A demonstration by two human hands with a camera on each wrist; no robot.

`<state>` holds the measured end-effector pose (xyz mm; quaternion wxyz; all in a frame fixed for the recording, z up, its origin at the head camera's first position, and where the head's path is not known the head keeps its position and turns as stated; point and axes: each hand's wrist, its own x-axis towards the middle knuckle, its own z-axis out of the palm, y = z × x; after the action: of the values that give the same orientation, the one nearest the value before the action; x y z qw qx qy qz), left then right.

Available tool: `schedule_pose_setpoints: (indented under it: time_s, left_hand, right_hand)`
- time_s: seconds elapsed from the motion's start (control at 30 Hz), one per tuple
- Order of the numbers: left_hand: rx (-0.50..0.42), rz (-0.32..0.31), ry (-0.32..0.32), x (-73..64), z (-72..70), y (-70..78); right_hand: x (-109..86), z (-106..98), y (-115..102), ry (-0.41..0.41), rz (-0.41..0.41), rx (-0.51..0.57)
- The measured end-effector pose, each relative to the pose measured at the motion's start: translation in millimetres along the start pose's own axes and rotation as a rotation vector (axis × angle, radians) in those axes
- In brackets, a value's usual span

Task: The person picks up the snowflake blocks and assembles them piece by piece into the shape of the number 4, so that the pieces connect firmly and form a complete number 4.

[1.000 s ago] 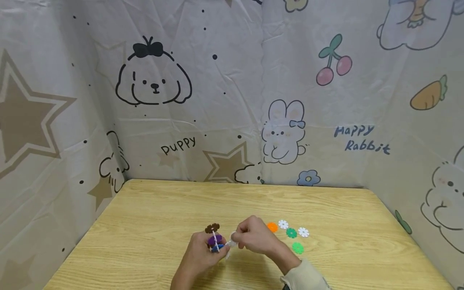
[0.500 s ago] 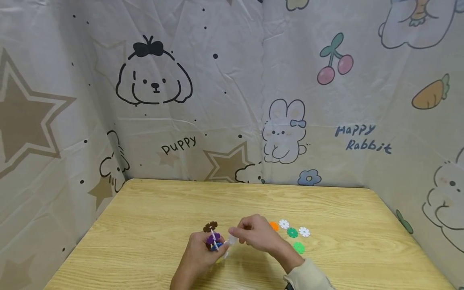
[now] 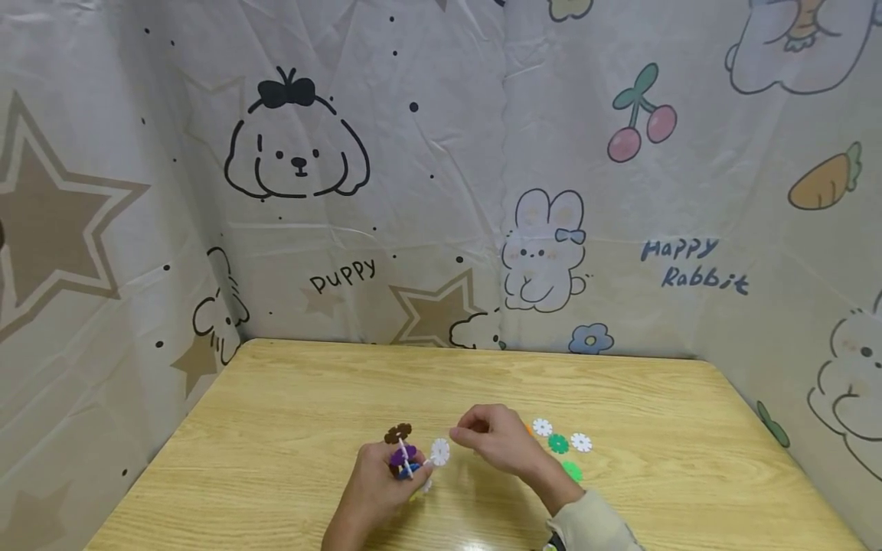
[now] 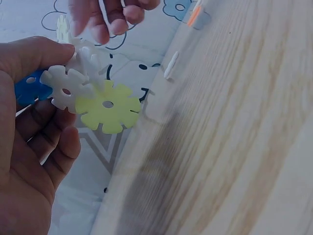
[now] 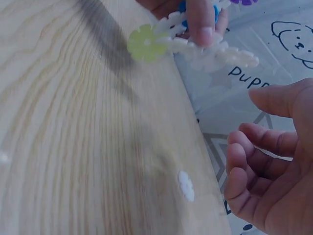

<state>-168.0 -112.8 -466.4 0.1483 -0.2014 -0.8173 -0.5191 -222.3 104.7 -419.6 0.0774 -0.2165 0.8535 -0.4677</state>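
Note:
My left hand holds a joined cluster of notched plastic snowflake discs, pinched between thumb and fingers. A brown disc tops the cluster, with a purple disc and a blue disc lower down. A white disc sticks out on the right side, and a yellow disc shows plainly in the left wrist view. My right hand hovers just right of that white disc, apart from it. In the right wrist view its thumb and loosely bent fingers have nothing between them.
Loose discs lie on the wooden table right of my right hand: white, dark green, another white and light green. An orange one is mostly hidden behind the hand. A patterned cloth hangs behind the table.
My right hand has let go of the white disc and moved slightly right and up. The disc now stays on the cluster in my left hand, its face turned to the head camera.

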Motion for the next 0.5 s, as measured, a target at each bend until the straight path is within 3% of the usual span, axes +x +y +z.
schedule_pose_setpoints:
  time_s: [0.2, 0.5]
  left_hand:
    - [-0.003, -0.003, -0.002, -1.1, -1.0, -0.3]
    - [-0.001, -0.006, 0.004, -1.2, -3.0, -2.9]
  right_hand:
    - [4.6, 1, 12, 0.018, 0.021, -0.062]
    - [11.1, 4, 26, 0.032, -0.010, -0.149]
